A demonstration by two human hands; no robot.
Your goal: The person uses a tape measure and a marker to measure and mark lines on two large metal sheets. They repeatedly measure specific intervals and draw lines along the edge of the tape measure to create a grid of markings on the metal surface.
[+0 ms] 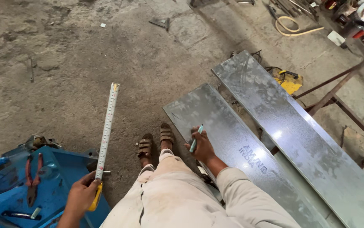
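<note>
My left hand [80, 195] grips a yellow tape measure [95, 197] at the lower left. Its white blade [107, 128] sticks out stiffly up and away over the concrete floor. My right hand [201, 146] holds a teal marker pen [196, 139], tip up, and rests on the near end of a grey galvanised metal sheet [232, 139]. A second, longer sheet [300, 126] lies beside it on the right. My legs in pale trousers and my feet in brown sandals [154, 141] stand between the two hands.
A blue metal machine body [25, 190] with red-handled pliers [32, 175] on it sits at lower left. A rusty steel frame [338, 90] stands at right. A yellow power tool [289, 80], a coiled hose [289, 27] and small clutter lie at the back right.
</note>
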